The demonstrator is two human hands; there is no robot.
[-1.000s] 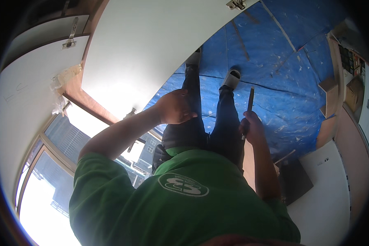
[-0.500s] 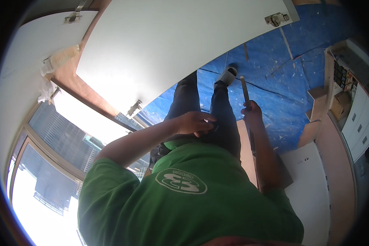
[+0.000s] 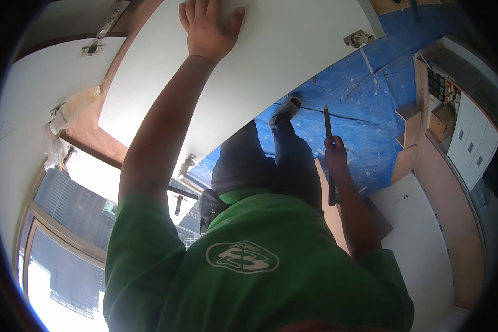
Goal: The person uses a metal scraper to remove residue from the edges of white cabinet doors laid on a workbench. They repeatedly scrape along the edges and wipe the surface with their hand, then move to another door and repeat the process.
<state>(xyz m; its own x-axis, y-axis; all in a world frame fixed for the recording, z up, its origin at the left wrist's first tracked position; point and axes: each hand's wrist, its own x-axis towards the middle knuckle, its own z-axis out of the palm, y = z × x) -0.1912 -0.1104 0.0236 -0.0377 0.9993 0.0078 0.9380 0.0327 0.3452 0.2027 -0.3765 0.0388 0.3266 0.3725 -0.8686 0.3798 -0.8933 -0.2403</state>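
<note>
fingers (image 3: 201,8) of the left hand (image 3: 211,37) lie spread apart on a white panel (image 3: 282,44), just short of 12 o'clock, some tips out of view. the right hand (image 3: 337,157), at 3 o'clock, has its fingers clamped round a slim dark bar (image 3: 327,122), its ends toward 12 and 6. the panel bears one hinge (image 3: 187,165) at 9 o'clock, another between 1 and 2. a blue sheet (image 3: 371,138) spreads at 2 o'clock.

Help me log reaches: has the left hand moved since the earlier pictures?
Yes: the left hand went from the legs up over the white door, away from its lower hinge.
</note>
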